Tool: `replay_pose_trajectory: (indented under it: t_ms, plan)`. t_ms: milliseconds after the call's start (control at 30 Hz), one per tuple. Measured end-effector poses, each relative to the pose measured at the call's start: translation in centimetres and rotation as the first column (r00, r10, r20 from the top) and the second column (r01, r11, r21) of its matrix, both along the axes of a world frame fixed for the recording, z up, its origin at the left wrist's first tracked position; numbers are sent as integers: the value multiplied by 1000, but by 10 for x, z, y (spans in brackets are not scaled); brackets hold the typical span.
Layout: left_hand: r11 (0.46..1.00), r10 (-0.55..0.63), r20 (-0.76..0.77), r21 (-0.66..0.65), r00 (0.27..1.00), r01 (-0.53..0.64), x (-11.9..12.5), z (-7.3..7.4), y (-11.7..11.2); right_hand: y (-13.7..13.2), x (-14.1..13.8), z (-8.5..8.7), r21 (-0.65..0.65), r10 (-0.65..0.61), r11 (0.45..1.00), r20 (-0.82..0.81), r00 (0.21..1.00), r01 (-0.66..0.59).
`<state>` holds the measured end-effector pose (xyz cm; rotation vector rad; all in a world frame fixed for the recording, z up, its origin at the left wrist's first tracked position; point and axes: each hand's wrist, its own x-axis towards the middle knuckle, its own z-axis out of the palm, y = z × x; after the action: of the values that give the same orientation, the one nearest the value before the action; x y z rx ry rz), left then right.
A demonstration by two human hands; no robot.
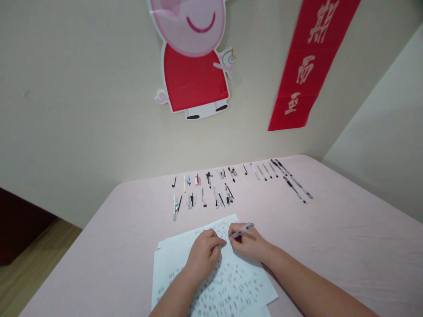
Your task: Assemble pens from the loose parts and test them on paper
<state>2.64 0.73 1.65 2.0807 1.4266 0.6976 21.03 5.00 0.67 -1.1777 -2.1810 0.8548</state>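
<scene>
My right hand [248, 243] is closed on a pen [243, 230], its tip down on a white sheet of paper [231, 281] covered with handwriting. My left hand [203, 253] rests on the same sheet, fingers curled in a loose fist, touching the paper just left of the pen tip. Whether anything is inside those fingers is hidden. A second sheet shows under the top one at its left edge [158, 264].
Several pens and pen parts lie in rows on the pink table [330, 246] beyond the paper, some taken apart [201, 198], whole ones at the right [292, 182]. A cartoon pig cutout [194, 57] and a red banner [307, 66] hang on the wall.
</scene>
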Motion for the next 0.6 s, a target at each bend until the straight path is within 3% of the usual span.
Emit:
replay_pose_trajectory:
  t_ms: [600]
  plan:
    - [1000,1,0,0,1000,-1,0,-1,0,-1,1,2,5,1,1000,15,1000,-1]
